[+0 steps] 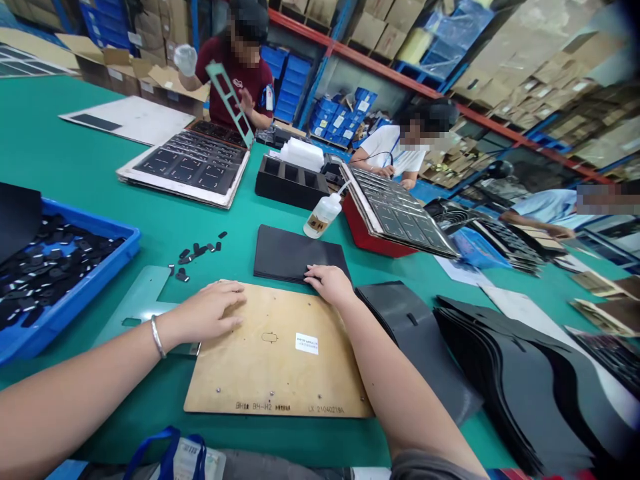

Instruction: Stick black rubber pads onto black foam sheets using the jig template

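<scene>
My left hand (pixel 207 311) lies flat on the left part of a tan wooden die board (pixel 280 380), fingers resting on it and holding nothing. The board carries a white label and a small cut outline. My right hand (pixel 330 283) rests at the board's far edge, with its fingertips at the near edge of a stack of black foam sheets (pixel 300 255). It does not grip anything. Beside my left hand, a pale green plate (pixel 135 300) lies partly under the board.
A blue tray (pixel 65 280) of black pieces sits at left, with loose black pieces (pixel 197 250) nearby. Black sheets (pixel 515 380) are piled at right. Beyond stand a glue bottle (pixel 323 217), a black rack (pixel 290 180) and co-workers (pixel 235 77) handling black panels.
</scene>
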A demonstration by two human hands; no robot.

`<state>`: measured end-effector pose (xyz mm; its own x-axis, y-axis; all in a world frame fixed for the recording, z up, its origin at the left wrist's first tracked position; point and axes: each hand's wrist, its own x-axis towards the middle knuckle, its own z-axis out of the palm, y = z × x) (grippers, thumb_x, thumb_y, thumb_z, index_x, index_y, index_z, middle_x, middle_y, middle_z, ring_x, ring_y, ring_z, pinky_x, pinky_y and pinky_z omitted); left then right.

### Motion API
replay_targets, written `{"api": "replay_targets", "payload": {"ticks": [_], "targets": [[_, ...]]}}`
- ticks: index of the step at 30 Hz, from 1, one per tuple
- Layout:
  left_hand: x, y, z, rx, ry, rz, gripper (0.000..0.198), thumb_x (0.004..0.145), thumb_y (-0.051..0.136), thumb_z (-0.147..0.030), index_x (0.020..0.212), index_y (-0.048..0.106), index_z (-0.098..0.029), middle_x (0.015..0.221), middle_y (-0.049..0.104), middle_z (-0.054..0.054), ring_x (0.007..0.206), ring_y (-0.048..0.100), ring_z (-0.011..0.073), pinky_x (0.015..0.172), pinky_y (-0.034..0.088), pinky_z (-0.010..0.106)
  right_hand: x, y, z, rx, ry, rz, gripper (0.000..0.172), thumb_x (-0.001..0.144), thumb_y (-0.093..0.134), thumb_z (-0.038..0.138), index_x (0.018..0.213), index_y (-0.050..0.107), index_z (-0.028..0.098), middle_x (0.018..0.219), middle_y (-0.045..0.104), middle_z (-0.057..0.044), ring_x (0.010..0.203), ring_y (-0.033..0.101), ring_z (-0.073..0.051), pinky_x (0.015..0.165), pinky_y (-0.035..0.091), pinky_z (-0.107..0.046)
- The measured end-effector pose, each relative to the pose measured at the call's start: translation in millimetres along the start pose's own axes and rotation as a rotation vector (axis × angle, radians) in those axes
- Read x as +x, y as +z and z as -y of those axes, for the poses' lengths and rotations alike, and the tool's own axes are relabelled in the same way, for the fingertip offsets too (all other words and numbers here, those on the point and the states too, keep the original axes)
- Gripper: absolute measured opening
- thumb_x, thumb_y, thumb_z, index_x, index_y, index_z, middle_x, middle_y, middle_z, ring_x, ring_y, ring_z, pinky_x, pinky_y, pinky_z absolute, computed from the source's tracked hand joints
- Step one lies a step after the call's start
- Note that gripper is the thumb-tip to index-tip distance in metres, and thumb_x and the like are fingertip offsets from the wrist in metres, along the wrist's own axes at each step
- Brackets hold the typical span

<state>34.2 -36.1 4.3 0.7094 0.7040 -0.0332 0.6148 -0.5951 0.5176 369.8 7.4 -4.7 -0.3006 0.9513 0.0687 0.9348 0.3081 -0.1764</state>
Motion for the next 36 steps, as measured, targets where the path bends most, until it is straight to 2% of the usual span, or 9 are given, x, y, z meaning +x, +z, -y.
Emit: {"api": "replay_targets", "payload": {"ticks": [6, 12, 16, 23, 26, 30, 33, 36], "targets": [[0, -1.0, 0, 0.003, 0.021, -0.002, 0.043, 0.083, 0.048, -0.042, 0.119, 0.056, -0.018, 0.137, 0.046, 0.009, 0.130, 0.035, 0.0252, 0.107, 0.029, 0.042, -2, 5, 6, -0.021, 0.060, -0.045, 0.019, 0.088, 0.048, 0.026, 0.089, 0.067, 0.023, 0.107, 0.066, -0.004, 0.102, 0.058, -0.021, 0.090, 0.039, -0.035], [1, 0.4, 2, -0.007, 0.035, -0.020, 0.040, 0.083, 0.049, -0.041, 0.115, 0.059, -0.019, 0.135, 0.049, 0.009, 0.128, 0.038, 0.0258, 0.106, 0.031, 0.041, 3, 5, 5, 0.014, 0.264, -0.168, 0.018, 0.087, 0.046, 0.030, 0.090, 0.061, 0.021, 0.082, 0.067, -0.006, 0.075, 0.059, -0.021, 0.069, 0.040, -0.030], [1, 1.4, 4, -0.008, 0.037, -0.022, 0.042, 0.084, 0.048, -0.042, 0.117, 0.058, -0.019, 0.136, 0.047, 0.009, 0.129, 0.037, 0.0252, 0.107, 0.030, 0.041, 10, 9, -4, 0.110, 0.379, -0.270, 0.019, 0.086, 0.044, 0.031, 0.085, 0.059, 0.020, 0.079, 0.065, -0.004, 0.072, 0.057, -0.019, 0.064, 0.040, -0.027], [0, 1.3, 6, -0.027, 0.058, -0.034, 0.041, 0.083, 0.048, -0.039, 0.117, 0.058, -0.018, 0.132, 0.052, 0.008, 0.127, 0.040, 0.0235, 0.106, 0.032, 0.038, 20, 27, -21, 0.225, 0.520, -0.397, 0.035, 0.087, 0.032, 0.038, 0.086, 0.057, 0.014, 0.075, 0.063, -0.006, 0.067, 0.056, -0.016, 0.055, 0.041, -0.024], [0, 0.7, 1, -0.018, 0.013, -0.049, 0.047, 0.084, 0.047, -0.040, 0.125, 0.051, -0.019, 0.136, 0.048, 0.008, 0.129, 0.037, 0.0240, 0.108, 0.028, 0.042, 19, 27, -15, 0.215, 0.505, -0.385, 0.033, 0.086, 0.034, 0.037, 0.085, 0.058, 0.014, 0.074, 0.063, -0.005, 0.067, 0.057, -0.017, 0.057, 0.042, -0.025], [2, -2.2, -13, 0.034, -0.009, -0.128, 0.049, 0.085, 0.044, -0.040, 0.130, 0.046, -0.021, 0.142, 0.039, 0.009, 0.132, 0.032, 0.0248, 0.110, 0.021, 0.048, 10, 18, 2, 0.156, 0.409, -0.325, 0.025, 0.086, 0.040, 0.031, 0.089, 0.061, 0.018, 0.083, 0.066, -0.006, 0.076, 0.059, -0.020, 0.068, 0.044, -0.030], [12, -3.8, -22, 0.076, 0.049, -0.100, 0.048, 0.084, 0.046, -0.042, 0.127, 0.050, -0.021, 0.142, 0.039, 0.009, 0.132, 0.032, 0.0261, 0.110, 0.021, 0.047, 3, 10, 14, 0.114, 0.273, -0.236, 0.021, 0.082, 0.049, 0.027, 0.098, 0.062, 0.022, 0.100, 0.066, -0.006, 0.091, 0.058, -0.023, 0.079, 0.044, -0.034], [30, -2.3, -27, 0.128, 0.102, -0.053, 0.046, 0.082, 0.048, -0.042, 0.123, 0.053, -0.021, 0.140, 0.041, 0.010, 0.131, 0.033, 0.0277, 0.109, 0.021, 0.049, 2, 8, 21, 0.094, 0.160, -0.155, 0.031, 0.076, 0.058, 0.026, 0.107, 0.062, 0.026, 0.119, 0.060, -0.004, 0.108, 0.051, -0.026, 0.090, 0.040, -0.039]]}}
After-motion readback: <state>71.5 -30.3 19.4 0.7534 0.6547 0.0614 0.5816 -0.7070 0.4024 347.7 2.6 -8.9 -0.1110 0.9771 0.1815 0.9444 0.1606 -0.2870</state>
